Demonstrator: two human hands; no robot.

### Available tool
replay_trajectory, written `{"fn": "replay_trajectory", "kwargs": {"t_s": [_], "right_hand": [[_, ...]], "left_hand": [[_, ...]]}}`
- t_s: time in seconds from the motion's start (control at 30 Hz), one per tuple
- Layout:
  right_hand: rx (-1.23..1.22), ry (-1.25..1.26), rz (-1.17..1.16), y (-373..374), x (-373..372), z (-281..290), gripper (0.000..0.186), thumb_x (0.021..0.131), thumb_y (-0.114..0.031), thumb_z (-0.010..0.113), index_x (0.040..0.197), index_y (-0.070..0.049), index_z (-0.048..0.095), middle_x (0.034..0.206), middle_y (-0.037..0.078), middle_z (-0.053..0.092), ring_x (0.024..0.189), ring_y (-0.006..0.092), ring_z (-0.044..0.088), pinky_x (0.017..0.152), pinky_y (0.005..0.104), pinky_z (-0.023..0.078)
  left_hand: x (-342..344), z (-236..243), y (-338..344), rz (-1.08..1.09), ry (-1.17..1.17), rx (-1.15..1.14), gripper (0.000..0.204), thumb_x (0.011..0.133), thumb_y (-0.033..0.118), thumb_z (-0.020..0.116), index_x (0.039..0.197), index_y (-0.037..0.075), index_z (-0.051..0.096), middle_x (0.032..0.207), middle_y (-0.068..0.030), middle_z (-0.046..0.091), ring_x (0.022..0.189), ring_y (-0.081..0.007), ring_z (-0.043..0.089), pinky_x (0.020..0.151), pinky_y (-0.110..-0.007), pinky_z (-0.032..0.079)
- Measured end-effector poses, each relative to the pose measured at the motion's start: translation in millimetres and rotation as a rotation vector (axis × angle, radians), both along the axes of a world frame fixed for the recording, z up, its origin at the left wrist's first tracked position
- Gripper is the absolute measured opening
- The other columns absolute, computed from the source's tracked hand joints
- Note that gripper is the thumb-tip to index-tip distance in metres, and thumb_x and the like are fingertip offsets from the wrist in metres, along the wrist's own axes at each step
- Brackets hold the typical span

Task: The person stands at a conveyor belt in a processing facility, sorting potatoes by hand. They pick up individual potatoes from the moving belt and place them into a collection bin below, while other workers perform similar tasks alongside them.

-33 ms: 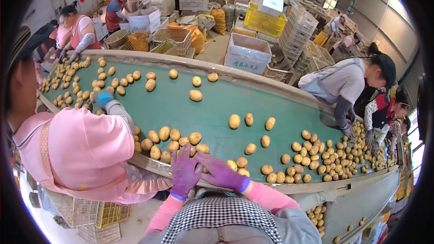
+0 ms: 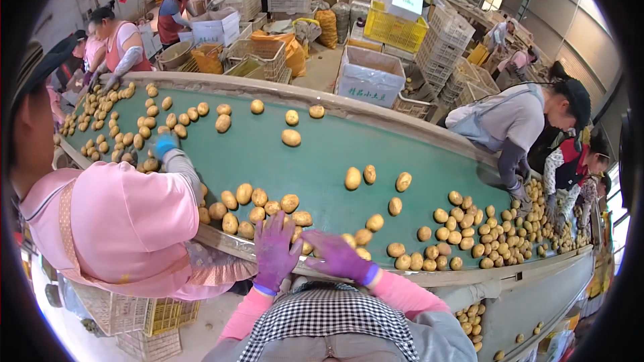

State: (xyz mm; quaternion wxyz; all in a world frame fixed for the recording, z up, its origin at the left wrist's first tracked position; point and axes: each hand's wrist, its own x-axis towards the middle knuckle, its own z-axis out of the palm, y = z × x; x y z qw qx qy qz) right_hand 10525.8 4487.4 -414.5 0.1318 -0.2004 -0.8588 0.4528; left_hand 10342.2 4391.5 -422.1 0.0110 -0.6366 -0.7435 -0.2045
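Note:
At the near rim of the green conveyor belt [image 2: 302, 174] are both my hands in purple gloves. My left hand [image 2: 274, 254] points up the picture with its fingers stretched out, beside a loose group of potatoes [image 2: 258, 214] at the belt's near edge. My right hand [image 2: 335, 258] reaches leftward, flat, with fingers extended and partly blurred. Its fingertips are close to my left thumb. A potato [image 2: 363, 236] lies just beyond my right hand, with others partly hidden by it. Neither hand shows anything held.
A person in pink [image 2: 127, 221] stands close on my left, a blue-gloved hand [image 2: 163, 144] over potatoes. Another person [image 2: 510, 120] leans over the far side at right, by a dense potato pile [image 2: 510, 234]. A wooden rail [image 2: 416, 135] borders the belt; boxes [image 2: 369, 77] and crates stand beyond.
My right hand has drawn slightly away from my left, opening a gap between them. Potatoes near my right hand have shifted a little right. The neighbour's blue-gloved hand moved slightly right.

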Motion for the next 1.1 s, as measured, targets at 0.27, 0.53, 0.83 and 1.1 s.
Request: {"fn": "replay_trajectory", "kwargs": {"t_s": [0.27,0.53,0.83,1.1], "right_hand": [[0.695,-0.012,-0.727,77.8,196.1,-31.6,0.037,0.092,-0.013,0.073,0.126,0.000,0.068,0.136,0.023,0.066,0.121,0.0425,0.065,0.100,0.0545,0.052],[0.552,-0.007,-0.622,-45.9,211.5,-16.8,0.042,0.085,-0.014,0.080,0.126,-0.007,0.072,0.132,0.012,0.073,0.124,0.0344,0.067,0.109,0.0499,0.050],[0.440,0.036,-0.669,-37.1,250.6,-23.7,0.035,0.084,-0.014,0.079,0.119,-0.008,0.073,0.127,0.012,0.074,0.117,0.0344,0.069,0.101,0.0480,0.052],[0.386,0.040,-0.611,-37.0,303.7,-27.2,0.025,0.090,-0.019,0.077,0.112,-0.008,0.077,0.125,0.010,0.077,0.122,0.0310,0.070,0.105,0.0471,0.053]], "left_hand": [[-26.1,11.8,7.2,0.249,-0.194,0.057,0.065,0.093,0.038,0.071,0.146,0.002,0.059,0.165,-0.0271,0.041,0.153,-0.0459,0.038,0.127,-0.057,0.027],[18.2,39.0,31.6,0.425,-0.064,-0.395,0.081,0.098,0.044,0.067,0.154,-0.010,0.046,0.123,-0.0270,0.066,0.119,-0.0420,0.061,0.103,-0.057,0.043],[240.8,35.0,94.7,-0.162,-0.346,-0.691,0.057,0.089,0.035,0.076,0.134,0.001,0.065,0.133,-0.0226,0.068,0.121,-0.0393,0.067,0.104,-0.055,0.048],[249.9,3.8,53.2,-0.385,-0.255,-0.105,0.066,0.092,0.028,0.075,0.149,0.001,0.057,0.159,-0.0253,0.049,0.147,-0.0467,0.045,0.123,-0.058,0.035]]}}
